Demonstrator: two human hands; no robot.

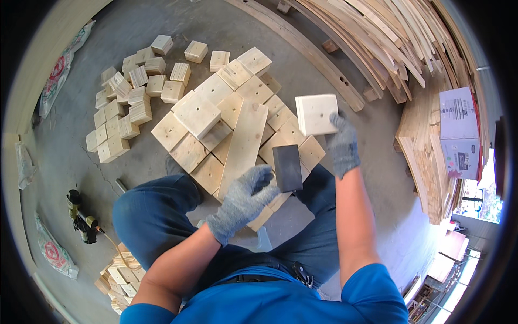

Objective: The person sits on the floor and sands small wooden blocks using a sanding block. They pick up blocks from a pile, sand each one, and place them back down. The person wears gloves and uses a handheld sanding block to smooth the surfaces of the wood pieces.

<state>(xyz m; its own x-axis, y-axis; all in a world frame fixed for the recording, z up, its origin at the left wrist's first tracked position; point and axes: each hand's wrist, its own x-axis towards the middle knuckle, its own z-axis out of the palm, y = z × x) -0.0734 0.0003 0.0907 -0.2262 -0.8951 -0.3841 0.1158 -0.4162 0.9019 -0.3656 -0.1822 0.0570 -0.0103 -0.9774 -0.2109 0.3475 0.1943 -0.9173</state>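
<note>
My right hand (344, 144), in a grey knit glove, grips a pale square wooden block (316, 114) by its right edge, over the right side of the block pile. A small dark hole shows in the block's face. My left hand (245, 201), gloved alike, is over the near side of the pile with its fingers apart and nothing in them. Just right of its fingertips lies a dark grey rectangular block (287, 168); whether they touch I cannot tell. Beneath are wooden blocks (187, 153) packed in rows, with a long flat board (244, 135) and a loose block (197, 114) on top.
Loose wooden blocks (138, 95) cover the floor at the far left. At left lies a dark power tool (82, 218) with a yellowish hose, near more stacked blocks (121, 281). Long planks (372, 43) are piled at the far right, with a cardboard box (460, 132) nearby.
</note>
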